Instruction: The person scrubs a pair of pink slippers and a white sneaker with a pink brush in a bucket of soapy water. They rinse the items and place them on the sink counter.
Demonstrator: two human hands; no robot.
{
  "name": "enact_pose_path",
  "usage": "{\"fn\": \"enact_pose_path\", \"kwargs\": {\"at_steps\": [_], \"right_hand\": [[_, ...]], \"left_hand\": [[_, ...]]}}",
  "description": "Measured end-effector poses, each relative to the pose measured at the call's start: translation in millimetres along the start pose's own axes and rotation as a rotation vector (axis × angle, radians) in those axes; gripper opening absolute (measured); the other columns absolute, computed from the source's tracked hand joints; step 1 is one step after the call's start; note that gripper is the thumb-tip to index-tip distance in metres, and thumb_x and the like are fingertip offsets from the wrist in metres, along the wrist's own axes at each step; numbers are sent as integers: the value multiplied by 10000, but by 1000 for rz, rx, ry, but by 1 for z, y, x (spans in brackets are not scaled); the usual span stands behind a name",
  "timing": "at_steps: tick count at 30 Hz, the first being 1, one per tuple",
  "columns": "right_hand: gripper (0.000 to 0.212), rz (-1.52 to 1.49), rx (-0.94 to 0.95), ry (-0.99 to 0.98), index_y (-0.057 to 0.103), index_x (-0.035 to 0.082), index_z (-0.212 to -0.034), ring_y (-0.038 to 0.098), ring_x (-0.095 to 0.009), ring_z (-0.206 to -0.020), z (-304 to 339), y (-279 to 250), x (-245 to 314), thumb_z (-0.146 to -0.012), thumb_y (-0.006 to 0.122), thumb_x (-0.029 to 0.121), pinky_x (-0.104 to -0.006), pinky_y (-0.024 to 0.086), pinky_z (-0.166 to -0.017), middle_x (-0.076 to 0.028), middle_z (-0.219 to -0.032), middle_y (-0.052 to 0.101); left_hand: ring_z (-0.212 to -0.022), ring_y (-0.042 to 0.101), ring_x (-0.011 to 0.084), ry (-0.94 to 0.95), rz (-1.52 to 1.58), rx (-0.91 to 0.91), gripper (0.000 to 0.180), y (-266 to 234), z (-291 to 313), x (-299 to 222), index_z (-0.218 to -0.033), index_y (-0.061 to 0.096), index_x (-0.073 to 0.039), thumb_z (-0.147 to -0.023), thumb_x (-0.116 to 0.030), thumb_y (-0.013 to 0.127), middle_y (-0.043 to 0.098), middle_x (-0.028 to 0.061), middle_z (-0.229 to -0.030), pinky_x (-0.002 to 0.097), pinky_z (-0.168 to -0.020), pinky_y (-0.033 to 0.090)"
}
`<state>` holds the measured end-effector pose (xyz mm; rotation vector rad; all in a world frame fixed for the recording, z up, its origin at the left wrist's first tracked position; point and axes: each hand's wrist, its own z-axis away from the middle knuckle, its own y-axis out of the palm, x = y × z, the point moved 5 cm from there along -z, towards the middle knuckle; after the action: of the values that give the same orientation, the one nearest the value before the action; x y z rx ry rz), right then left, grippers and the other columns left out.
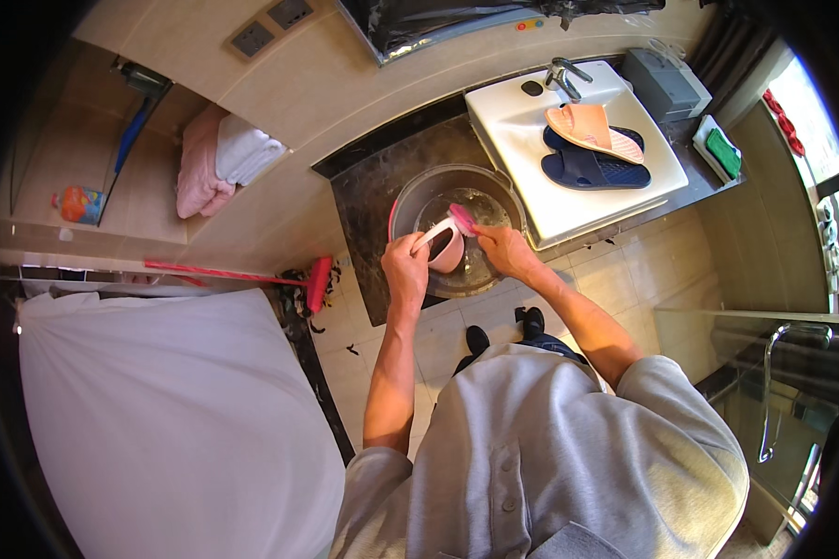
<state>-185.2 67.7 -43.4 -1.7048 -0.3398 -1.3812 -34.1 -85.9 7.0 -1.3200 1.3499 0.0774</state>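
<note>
Over a round basin of water (412, 184), my left hand (405, 270) is closed on a pink slipper (450, 256), tilted so that its pale sole edge and dark foot opening show. My right hand (505, 252) grips a small pink brush (460, 218), which touches the slipper's upper end. The brush's handle is mostly covered by my fingers. On the white sink (503, 121), to the right of the basin, a peach slipper (592, 129) rests on top of a pair of navy slippers (597, 170).
A chrome faucet (566, 79) rises behind the sink, with a grey box (667, 82) on its right. At left, a red-handled broom (319, 284) lies near dark scraps on the floor, beside a white curtain (177, 419). Folded towels (242, 151) fill a wall niche. A glass door with a metal handle (774, 391) stands at right.
</note>
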Motion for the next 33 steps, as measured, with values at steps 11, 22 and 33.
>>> {"fn": "enact_pose_path", "kwargs": {"at_steps": [11,22,33], "right_hand": [[383,-209,65,85,663,11,-1265,712,-265,-964,-7,20,-20,-963,556,220,-357,529,-887,-235,-1034,731],[327,133,5,-381,656,71,-1245,676,-417,-693,45,-8,110,-933,580,136,-506,537,-609,-245,-803,669],[339,234,-81,-297,639,90,-1281,656,-435,-675,34,-27,80,-954,580,156,-513,531,-594,-243,-773,658]], "left_hand": [[-991,666,129,-302,454,-62,376,8,25,54,-1196,705,41,-840,-81,717,739,98,-1103,265,-892,510],[-648,602,105,-182,165,-43,134,-2,9,23,-866,698,33,-880,-96,667,602,99,-640,326,-607,478],[-871,696,391,-52,69,76,262,24,-1,-1,-1089,705,29,-848,-62,656,709,247,-956,419,-771,541]]}}
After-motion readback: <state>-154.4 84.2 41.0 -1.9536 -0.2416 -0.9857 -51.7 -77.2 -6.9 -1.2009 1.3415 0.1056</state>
